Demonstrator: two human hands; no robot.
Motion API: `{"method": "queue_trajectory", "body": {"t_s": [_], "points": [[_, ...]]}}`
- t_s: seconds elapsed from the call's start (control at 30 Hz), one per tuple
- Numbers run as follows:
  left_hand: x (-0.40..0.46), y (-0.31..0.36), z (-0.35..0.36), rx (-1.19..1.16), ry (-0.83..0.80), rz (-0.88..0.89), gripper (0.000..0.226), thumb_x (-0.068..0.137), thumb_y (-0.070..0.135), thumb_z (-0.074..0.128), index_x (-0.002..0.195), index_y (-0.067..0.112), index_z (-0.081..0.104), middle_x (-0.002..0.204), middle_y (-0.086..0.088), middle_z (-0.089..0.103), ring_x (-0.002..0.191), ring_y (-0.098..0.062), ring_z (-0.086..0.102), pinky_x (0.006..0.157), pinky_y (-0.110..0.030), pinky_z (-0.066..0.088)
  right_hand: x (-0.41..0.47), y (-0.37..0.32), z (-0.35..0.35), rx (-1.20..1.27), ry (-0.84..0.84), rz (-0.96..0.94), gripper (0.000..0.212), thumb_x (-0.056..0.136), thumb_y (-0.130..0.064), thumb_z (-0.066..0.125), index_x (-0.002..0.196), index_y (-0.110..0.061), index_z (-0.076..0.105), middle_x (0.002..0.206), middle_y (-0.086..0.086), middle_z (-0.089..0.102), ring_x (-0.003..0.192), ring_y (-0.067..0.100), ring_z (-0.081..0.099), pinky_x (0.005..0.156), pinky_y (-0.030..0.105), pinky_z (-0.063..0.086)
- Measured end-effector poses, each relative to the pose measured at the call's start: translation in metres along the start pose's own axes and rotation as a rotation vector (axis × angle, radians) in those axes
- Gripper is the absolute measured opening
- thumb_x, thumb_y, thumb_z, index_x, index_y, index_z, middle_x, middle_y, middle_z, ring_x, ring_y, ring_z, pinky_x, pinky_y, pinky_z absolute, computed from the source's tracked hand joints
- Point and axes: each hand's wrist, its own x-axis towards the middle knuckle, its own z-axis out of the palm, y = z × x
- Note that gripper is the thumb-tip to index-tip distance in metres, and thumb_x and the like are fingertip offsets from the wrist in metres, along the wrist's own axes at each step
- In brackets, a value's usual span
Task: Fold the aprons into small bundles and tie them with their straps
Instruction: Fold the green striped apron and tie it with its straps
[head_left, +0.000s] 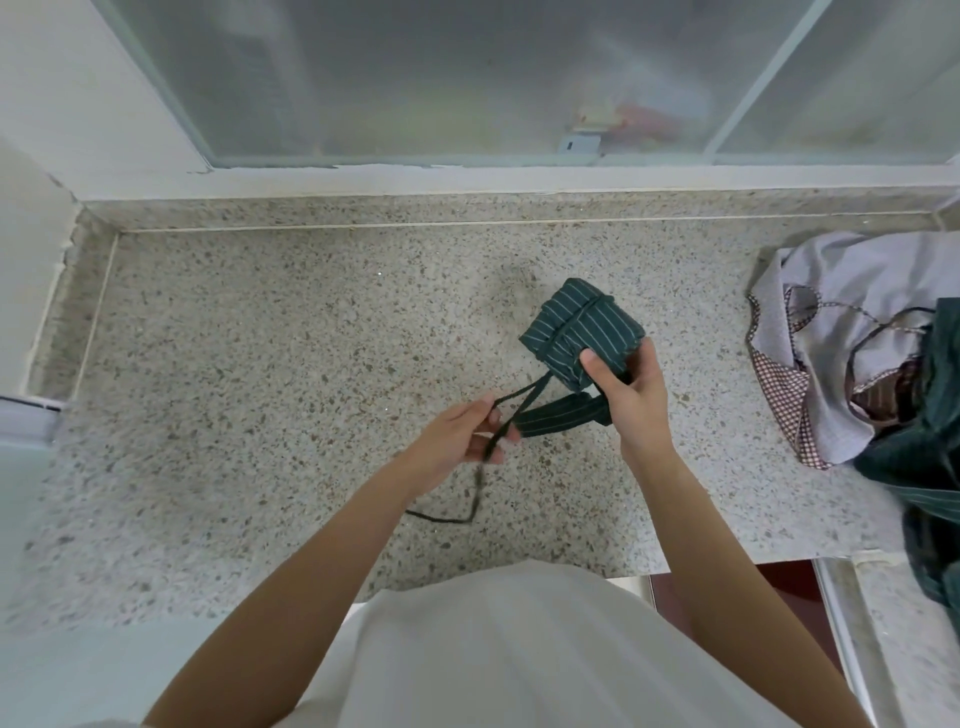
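Head view shows the right hand (631, 395) with its grip closed around the striped green bundle (582, 332), held just above the speckled table (260, 338), while the left hand (457, 434) pinches the thin dark strap (511, 410) that runs from the bundle. One turn of strap already crosses the bundle — so the wrap looks partly done. To finish well, keep the strap taut, hold the folds squeezed so they cannot spring apart, and knot snugly — more aprons (857, 338) wait at the right.
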Motion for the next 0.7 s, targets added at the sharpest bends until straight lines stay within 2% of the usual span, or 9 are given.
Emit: {"method": "queue_trajectory", "body": {"t_s": [0.07, 0.13, 0.23, 0.33, 0.4, 0.5, 0.6, 0.67, 0.7], "points": [[-0.002, -0.003, -0.008, 0.067, 0.027, -0.054, 0.035, 0.098, 0.041, 0.038, 0.097, 0.013, 0.059, 0.067, 0.001, 0.053, 0.049, -0.009, 0.042, 0.055, -0.019, 0.040, 0.004, 0.002, -0.006, -0.149, 0.045, -0.088, 0.030, 0.084, -0.019, 0.069, 0.107, -0.017, 0.049, 0.097, -0.006, 0.064, 0.090, 0.009, 0.063, 0.080, 0.027, 0.052], [0.000, -0.006, -0.018, 0.438, 0.118, 0.031, 0.029, 0.096, 0.043, 0.042, 0.096, 0.022, 0.063, 0.064, 0.004, 0.048, 0.050, -0.009, 0.038, 0.056, -0.022, 0.036, 0.008, 0.004, -0.012, -0.378, 0.077, -0.202, 0.031, 0.084, -0.022, 0.069, 0.102, -0.015, 0.045, 0.092, -0.002, 0.061, 0.083, 0.016, 0.061, 0.070, 0.030, 0.051], [0.000, 0.003, -0.028, 0.878, 0.235, 0.371, 0.023, 0.095, 0.037, 0.047, 0.094, 0.027, 0.068, 0.063, 0.005, 0.055, 0.048, -0.006, 0.039, 0.052, -0.018, 0.030, 0.011, 0.006, -0.019, -0.798, 0.062, -0.384, 0.031, 0.082, -0.020, 0.070, 0.098, -0.012, 0.045, 0.087, 0.000, 0.053, 0.070, 0.013, 0.050, 0.055, 0.020, 0.037], [-0.003, 0.035, -0.026, 1.207, 0.304, 0.727, 0.018, 0.091, 0.032, 0.058, 0.092, 0.021, 0.072, 0.072, 0.007, 0.060, 0.058, -0.003, 0.045, 0.072, -0.023, 0.036, 0.008, 0.010, -0.019, -1.011, -0.160, -0.491, 0.029, 0.081, -0.016, 0.069, 0.099, -0.011, 0.047, 0.088, -0.005, 0.049, 0.072, 0.012, 0.047, 0.062, 0.023, 0.039], [-0.002, 0.055, -0.022, 1.280, 0.317, 0.841, 0.015, 0.088, 0.030, 0.062, 0.090, 0.019, 0.072, 0.072, 0.011, 0.057, 0.064, -0.004, 0.046, 0.081, -0.028, 0.036, 0.005, 0.013, -0.013, -1.029, -0.240, -0.481, 0.030, 0.081, -0.017, 0.069, 0.101, -0.013, 0.047, 0.089, -0.005, 0.050, 0.076, 0.015, 0.049, 0.065, 0.028, 0.039], [-0.002, 0.069, -0.019, 1.232, 0.250, 0.847, 0.016, 0.090, 0.030, 0.060, 0.092, 0.020, 0.071, 0.072, 0.014, 0.051, 0.064, -0.005, 0.046, 0.070, -0.023, 0.037, 0.005, 0.015, -0.005, -0.901, -0.131, -0.381, 0.031, 0.082, -0.020, 0.069, 0.100, -0.011, 0.046, 0.090, 0.000, 0.056, 0.074, 0.017, 0.053, 0.059, 0.026, 0.038], [-0.002, 0.060, -0.024, 1.276, 0.059, 0.619, 0.019, 0.091, 0.033, 0.056, 0.093, 0.023, 0.071, 0.077, 0.008, 0.058, 0.068, -0.008, 0.052, 0.064, -0.021, 0.041, 0.005, 0.006, -0.005, -0.311, 0.035, -0.071, 0.032, 0.084, -0.017, 0.068, 0.108, -0.016, 0.047, 0.104, 0.001, 0.061, 0.089, 0.012, 0.060, 0.072, 0.021, 0.048], [0.002, 0.044, -0.032, 1.357, 0.029, 0.419, 0.021, 0.092, 0.035, 0.054, 0.093, 0.024, 0.072, 0.081, 0.008, 0.060, 0.071, -0.009, 0.053, 0.062, -0.021, 0.041, 0.006, -0.002, -0.016, 0.178, -0.053, 0.091, 0.044, 0.079, -0.020, 0.072, 0.116, -0.014, 0.051, 0.112, 0.001, 0.061, 0.104, 0.018, 0.060, 0.094, 0.033, 0.048], [0.005, 0.035, -0.037, 1.395, 0.060, 0.347, 0.023, 0.093, 0.036, 0.053, 0.095, 0.024, 0.072, 0.083, 0.009, 0.061, 0.074, -0.009, 0.054, 0.063, -0.022, 0.041, 0.007, -0.004, -0.025, 0.280, -0.177, 0.102, 0.055, 0.075, -0.025, 0.075, 0.121, -0.011, 0.050, 0.115, 0.003, 0.061, 0.110, 0.022, 0.058, 0.098, 0.039, 0.047]]}}
